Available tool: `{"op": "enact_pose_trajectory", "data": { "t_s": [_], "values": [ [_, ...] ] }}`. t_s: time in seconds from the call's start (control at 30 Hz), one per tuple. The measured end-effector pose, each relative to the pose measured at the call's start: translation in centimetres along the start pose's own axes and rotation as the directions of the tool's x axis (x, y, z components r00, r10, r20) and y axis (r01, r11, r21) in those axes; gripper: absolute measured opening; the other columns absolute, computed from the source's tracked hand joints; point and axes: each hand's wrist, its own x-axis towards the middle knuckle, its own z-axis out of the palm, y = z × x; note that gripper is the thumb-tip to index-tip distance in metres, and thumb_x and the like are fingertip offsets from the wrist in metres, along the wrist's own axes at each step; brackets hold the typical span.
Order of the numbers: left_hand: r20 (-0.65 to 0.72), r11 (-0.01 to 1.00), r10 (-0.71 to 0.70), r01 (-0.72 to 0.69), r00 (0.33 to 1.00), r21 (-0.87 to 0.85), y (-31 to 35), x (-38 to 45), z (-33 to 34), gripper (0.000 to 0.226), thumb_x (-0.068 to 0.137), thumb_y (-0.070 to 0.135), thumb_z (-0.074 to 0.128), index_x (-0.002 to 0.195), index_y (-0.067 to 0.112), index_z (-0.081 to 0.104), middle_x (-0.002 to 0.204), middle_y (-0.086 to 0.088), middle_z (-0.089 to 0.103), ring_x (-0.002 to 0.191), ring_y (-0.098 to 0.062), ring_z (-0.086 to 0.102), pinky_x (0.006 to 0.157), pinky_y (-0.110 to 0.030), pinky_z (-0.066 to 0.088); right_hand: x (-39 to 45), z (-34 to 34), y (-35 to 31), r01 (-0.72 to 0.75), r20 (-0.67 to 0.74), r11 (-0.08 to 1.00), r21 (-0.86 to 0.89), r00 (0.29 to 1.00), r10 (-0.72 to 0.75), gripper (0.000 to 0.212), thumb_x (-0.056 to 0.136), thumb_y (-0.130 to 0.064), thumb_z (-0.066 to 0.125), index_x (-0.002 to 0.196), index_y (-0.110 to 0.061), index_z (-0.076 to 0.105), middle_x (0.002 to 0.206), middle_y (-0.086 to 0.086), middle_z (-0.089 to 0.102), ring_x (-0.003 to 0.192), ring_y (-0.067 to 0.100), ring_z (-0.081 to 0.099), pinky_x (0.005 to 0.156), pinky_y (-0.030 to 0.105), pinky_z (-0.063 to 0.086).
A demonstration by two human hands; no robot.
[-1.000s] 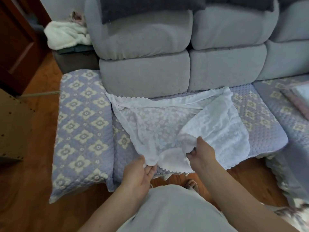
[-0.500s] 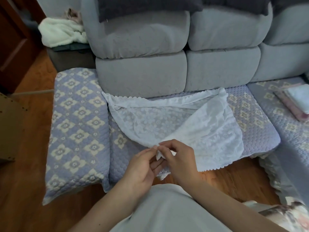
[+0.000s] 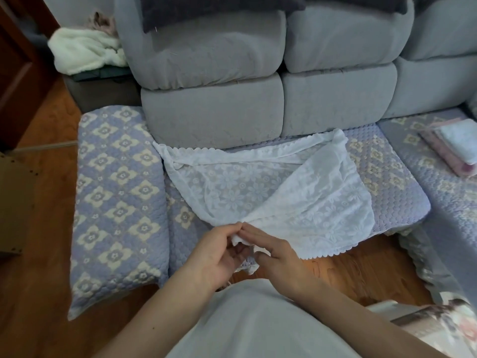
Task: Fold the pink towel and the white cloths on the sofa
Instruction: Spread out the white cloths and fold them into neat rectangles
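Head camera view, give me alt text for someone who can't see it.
Two hands, left hand and right hand, pinch one corner of a white lace cloth spread on a grey sofa's quilted seat cover. Folded towels lie at right.

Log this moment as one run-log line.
step: folding white lace cloth | left hand, right hand: pinching near corner | folded stack: right seat
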Motion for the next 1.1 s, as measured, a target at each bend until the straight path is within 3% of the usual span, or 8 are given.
{"op": "enact_pose_trajectory", "data": {
  "t_s": [0.07, 0.13, 0.23, 0.4, 0.6, 0.83, 0.97, 1.1],
  "values": [
    [0.006, 0.996, 0.03, -0.03, 1.0, 0.087, 0.4, 0.4, 0.3, 0.012, 0.098, 0.006, 0.059, 0.093, 0.001, 0.068, 0.085, -0.014, 0.07, 0.08, -0.025, 0.065, 0.069, -0.033, 0.056, -0.1, -0.6, -0.5, -0.089, -0.01, 0.953, 0.289, 0.995, 0.096, 0.067, 0.081, 0.015, 0.042, 0.133, -0.022, 0.065, 0.136, -0.017, 0.064, 0.132, -0.002, 0.052, 0.106, 0.018, 0.044],
    [0.019, 0.965, 0.099, -0.101, 0.995, 0.242, 0.8, 0.7, 0.5, 0.013, 0.101, 0.006, 0.055, 0.102, -0.002, 0.065, 0.097, -0.019, 0.07, 0.08, -0.026, 0.07, 0.072, -0.035, 0.059, 0.2, -1.3, -0.2, -0.122, -0.164, 0.896, 0.427, 0.964, 0.21, 0.061, 0.08, 0.024, 0.038, 0.123, -0.01, 0.064, 0.123, -0.002, 0.072, 0.121, 0.005, 0.062, 0.099, 0.023, 0.051],
    [0.029, 0.865, 0.234, -0.221, 0.972, 0.451, 1.9, 0.7, 0.6, 0.012, 0.099, 0.003, 0.058, 0.11, -0.002, 0.059, 0.107, -0.021, 0.07, 0.079, -0.027, 0.076, 0.069, -0.033, 0.063, 0.5, -2.4, 1.9, -0.174, -0.385, 0.979, 0.111, 0.9, 0.203, 0.056, 0.082, 0.018, 0.047, 0.118, -0.022, 0.064, 0.119, -0.012, 0.068, 0.117, -0.003, 0.058, 0.111, 0.025, 0.042],
    [0.099, 0.787, 0.248, -0.26, 0.964, 0.559, 4.3, -0.3, 0.7, 0.025, 0.096, -0.002, 0.061, 0.117, 0.011, 0.055, 0.107, -0.022, 0.07, 0.083, -0.033, 0.076, 0.072, -0.037, 0.063, 0.2, -2.1, 3.9, -0.182, -0.319, 0.954, -0.238, 0.942, 0.1, 0.05, 0.087, -0.005, 0.063, 0.13, -0.03, 0.057, 0.132, -0.022, 0.055, 0.126, -0.004, 0.047, 0.104, 0.003, 0.028],
    [0.259, 0.729, 0.164, -0.294, 0.952, 0.618, 5.4, -1.3, 1.2, 0.032, 0.098, -0.012, 0.05, 0.115, 0.011, 0.065, 0.104, -0.023, 0.074, 0.093, -0.034, 0.075, 0.081, -0.041, 0.063, 1.2, -1.1, 4.0, 0.047, -0.338, 0.88, -0.472, 0.913, -0.23, 0.052, 0.084, -0.022, 0.072, 0.134, -0.02, 0.056, 0.138, -0.007, 0.052, 0.13, 0.009, 0.043, 0.109, 0.009, 0.025],
    [0.366, 0.627, 0.164, -0.383, 0.916, 0.679, 6.0, -1.8, 1.6, 0.021, 0.092, -0.007, 0.062, 0.106, 0.004, 0.074, 0.105, -0.016, 0.076, 0.098, -0.024, 0.074, 0.086, -0.035, 0.06, 2.7, -1.0, 2.0, 0.085, -0.392, 0.889, -0.449, 0.876, -0.281, 0.052, 0.081, -0.024, 0.071, 0.131, -0.019, 0.058, 0.13, -0.006, 0.056, 0.122, 0.01, 0.046, 0.105, 0.022, 0.037],
    [0.515, 0.574, 0.158, -0.503, 0.842, 0.646, 7.4, -2.4, 1.9, 0.034, 0.088, -0.015, 0.062, 0.115, 0.004, 0.069, 0.11, -0.01, 0.076, 0.106, -0.023, 0.072, 0.09, -0.03, 0.058, 3.8, -2.0, -0.4, 0.182, -0.511, 0.861, -0.475, 0.739, -0.439, 0.024, 0.083, -0.01, 0.067, 0.103, -0.018, 0.074, 0.103, -0.007, 0.069, 0.1, 0.011, 0.058, 0.088, 0.028, 0.047],
    [0.542, 0.298, 0.417, -0.673, 0.73, 0.677, 8.6, -3.0, 3.1, 0.014, 0.087, 0.005, 0.075, 0.096, 0.016, 0.076, 0.091, 0.0, 0.079, 0.091, -0.015, 0.075, 0.082, -0.025, 0.058, 3.0, -2.9, -3.3, 0.229, -0.539, 0.89, -0.393, 0.727, -0.425, 0.023, 0.096, -0.013, 0.062, 0.108, -0.025, 0.077, 0.101, -0.013, 0.074, 0.096, 0.01, 0.065, 0.081, 0.031, 0.052]
  ]
}}
